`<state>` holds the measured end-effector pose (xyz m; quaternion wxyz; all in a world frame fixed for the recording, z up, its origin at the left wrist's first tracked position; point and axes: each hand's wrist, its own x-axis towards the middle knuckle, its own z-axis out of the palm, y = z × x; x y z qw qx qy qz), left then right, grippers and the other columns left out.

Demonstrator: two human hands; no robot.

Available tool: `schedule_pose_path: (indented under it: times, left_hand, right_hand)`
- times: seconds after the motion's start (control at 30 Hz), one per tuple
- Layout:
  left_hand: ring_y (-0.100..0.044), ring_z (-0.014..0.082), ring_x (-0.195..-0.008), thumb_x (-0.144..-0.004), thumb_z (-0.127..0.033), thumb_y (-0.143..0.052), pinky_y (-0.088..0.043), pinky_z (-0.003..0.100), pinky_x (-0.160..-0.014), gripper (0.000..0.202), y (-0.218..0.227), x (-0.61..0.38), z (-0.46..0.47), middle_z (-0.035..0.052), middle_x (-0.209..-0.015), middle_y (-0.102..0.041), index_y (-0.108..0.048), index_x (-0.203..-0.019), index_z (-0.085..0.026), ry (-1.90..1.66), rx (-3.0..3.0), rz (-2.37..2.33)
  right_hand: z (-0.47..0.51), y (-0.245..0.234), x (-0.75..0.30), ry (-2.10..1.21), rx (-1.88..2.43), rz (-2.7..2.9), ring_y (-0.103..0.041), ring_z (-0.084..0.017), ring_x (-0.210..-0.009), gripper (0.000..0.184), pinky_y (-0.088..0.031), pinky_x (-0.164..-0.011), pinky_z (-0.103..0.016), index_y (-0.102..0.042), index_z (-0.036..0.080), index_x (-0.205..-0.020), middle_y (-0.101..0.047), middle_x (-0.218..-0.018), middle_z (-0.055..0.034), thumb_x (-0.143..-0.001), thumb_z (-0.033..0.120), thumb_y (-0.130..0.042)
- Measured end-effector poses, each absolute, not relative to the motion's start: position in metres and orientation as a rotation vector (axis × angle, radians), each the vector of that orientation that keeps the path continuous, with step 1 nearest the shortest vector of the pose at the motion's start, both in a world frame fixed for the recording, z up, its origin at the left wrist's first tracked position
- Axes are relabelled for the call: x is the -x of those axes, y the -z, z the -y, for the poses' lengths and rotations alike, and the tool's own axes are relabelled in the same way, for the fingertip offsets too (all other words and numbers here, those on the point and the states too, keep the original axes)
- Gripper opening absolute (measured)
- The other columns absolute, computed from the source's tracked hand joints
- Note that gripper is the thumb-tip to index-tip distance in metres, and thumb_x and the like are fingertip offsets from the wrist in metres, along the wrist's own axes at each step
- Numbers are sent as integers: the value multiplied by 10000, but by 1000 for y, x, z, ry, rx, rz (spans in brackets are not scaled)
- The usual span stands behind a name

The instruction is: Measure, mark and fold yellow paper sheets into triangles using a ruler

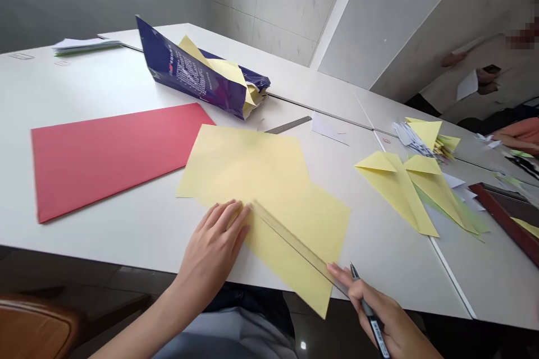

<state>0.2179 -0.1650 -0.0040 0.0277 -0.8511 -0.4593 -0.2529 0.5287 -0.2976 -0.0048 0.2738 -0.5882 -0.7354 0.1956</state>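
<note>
Two yellow paper sheets [269, 190] lie overlapped at the white table's [126, 224] near edge. A clear ruler [295, 247] runs slantwise across the nearer sheet. My left hand [214, 247] lies flat with fingers stretched out, pressing the ruler's upper end and the paper. My right hand [379, 314] is closed round a dark pen [368, 311], and one of its fingers touches the ruler's lower end.
A red sheet [105, 157] lies to the left. Behind stand a blue paper pack [197, 76] with yellow sheets, a metal ruler [288, 125] and folded yellow paper shapes [404, 185] to the right. Another person [480, 78] sits at the far right.
</note>
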Motion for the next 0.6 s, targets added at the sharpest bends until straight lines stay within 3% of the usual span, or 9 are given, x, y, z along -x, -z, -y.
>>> schedule_pose_path:
  times: [0.07, 0.17, 0.33, 0.43, 0.5, 0.6]
  left_hand:
    - [-557, 261, -1179, -995, -277, -364, -476, 452, -1002, 347, 6, -218, 163, 91, -1214, -622, -525, -1290, -187, 771, 2619, 1382]
    - [-556, 288, -1169, -985, -286, -392, -492, 454, -976, 372, 8, -228, 166, 124, -1214, -613, -521, -1300, -136, 717, 2582, 1363]
    - [-538, 304, -1214, -982, -314, -410, -503, 463, -974, 399, 12, -242, 179, 140, -1278, -587, -525, -1325, -147, 688, 2613, 1309]
    - [-492, 291, -1305, -1004, -294, -341, -458, 498, -1043, 403, 11, -233, 173, 109, -1379, -551, -509, -1358, -202, 638, 2704, 1259]
    - [-461, 278, -1345, -1012, -280, -297, -447, 487, -1061, 411, 6, -226, 163, 93, -1417, -530, -517, -1354, -216, 603, 2784, 1225]
    - [-499, 264, -1303, -1018, -343, -289, -473, 441, -1033, 402, -4, -223, 145, 96, -1333, -590, -613, -1210, -204, 537, 2857, 1245]
  right_hand:
    - [298, 4, -533, -599, 1625, 1834, -631, -263, -1183, 180, -589, -920, -389, -485, 280, -720, -758, -1027, -62, -894, 324, -499]
    - [291, -5, -540, -629, 1618, 1713, -634, -270, -1189, 210, -616, -875, -397, -494, 274, -727, -745, -1084, -47, -923, 349, -482]
    - [262, -25, -533, -496, 1483, 1874, -610, -269, -1232, 184, -585, -884, -381, -465, 245, -759, -636, -1324, -68, -930, 187, -427]
    - [230, -29, -529, -439, 1442, 2007, -616, -265, -1211, 170, -561, -839, -366, -452, 241, -764, -655, -1280, -95, -890, 126, -439]
    - [204, -29, -530, -396, 1421, 2035, -653, -253, -1118, 156, -544, -775, -341, -448, 242, -763, -680, -1224, -100, -871, 129, -462]
    - [164, -28, -534, -297, 1417, 2063, -642, -167, -778, 136, -495, -693, -308, -434, 239, -776, -632, -1324, -103, -877, 167, -489]
